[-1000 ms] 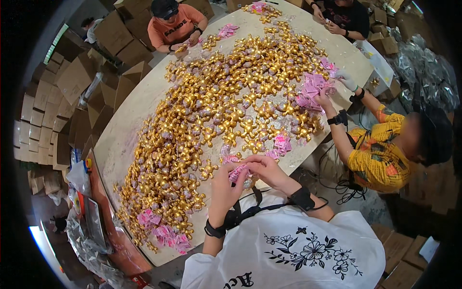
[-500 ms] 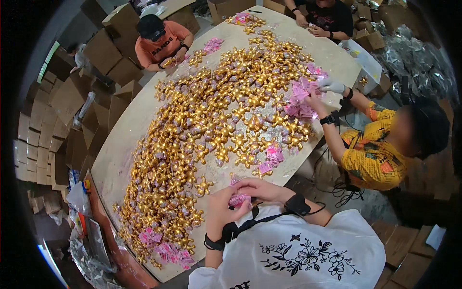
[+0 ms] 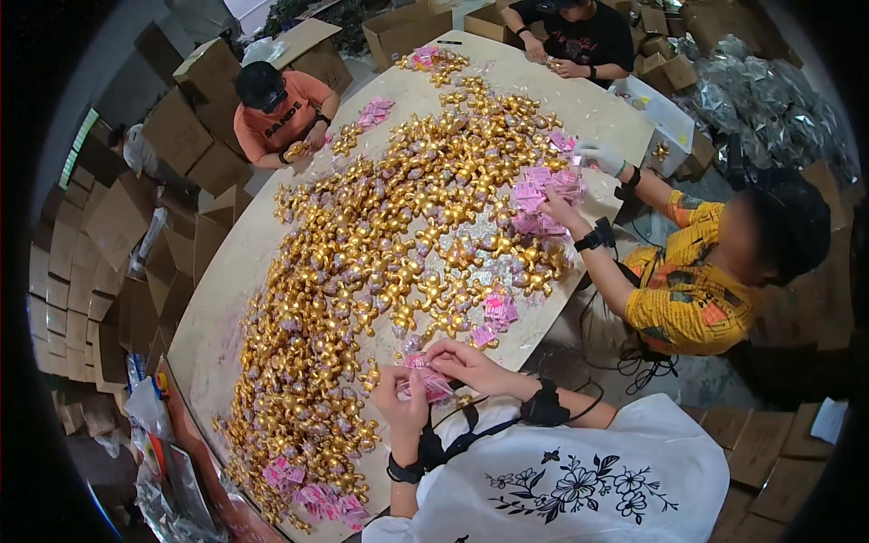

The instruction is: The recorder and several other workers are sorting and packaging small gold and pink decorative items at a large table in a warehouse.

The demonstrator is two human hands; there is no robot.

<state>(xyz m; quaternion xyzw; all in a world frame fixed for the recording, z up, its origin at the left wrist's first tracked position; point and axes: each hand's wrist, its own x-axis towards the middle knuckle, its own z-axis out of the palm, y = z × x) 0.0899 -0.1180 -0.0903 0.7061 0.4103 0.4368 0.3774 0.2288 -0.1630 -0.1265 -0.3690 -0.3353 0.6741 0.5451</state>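
Observation:
My left hand (image 3: 404, 404) and my right hand (image 3: 475, 369) are close together at the table's near edge. Between their pinched fingers is a small pink printed plastic packet (image 3: 433, 387), gripped from both sides. A little clear-and-pink piece (image 3: 414, 345) lies just beyond my fingertips. Past my left hand spreads a large heap of shiny gold bear-shaped figures (image 3: 312, 339), many with clear purplish parts. To the right of the heap, near my right hand, are more pink packets (image 3: 499, 310) on the pale table (image 3: 217, 299).
A co-worker in a yellow patterned shirt (image 3: 692, 299) reaches into a pink packet pile (image 3: 540, 201) at the right. Another in orange (image 3: 283, 118) and one in black (image 3: 579, 41) sit at the far side. Cardboard boxes (image 3: 95, 271) and silvery plastic (image 3: 760, 113) surround the table.
My hands have drawn apart a little, showing more of the pink packet between them. The whole view has shifted slightly. The co-worker in yellow has moved a hand over the pink pile.

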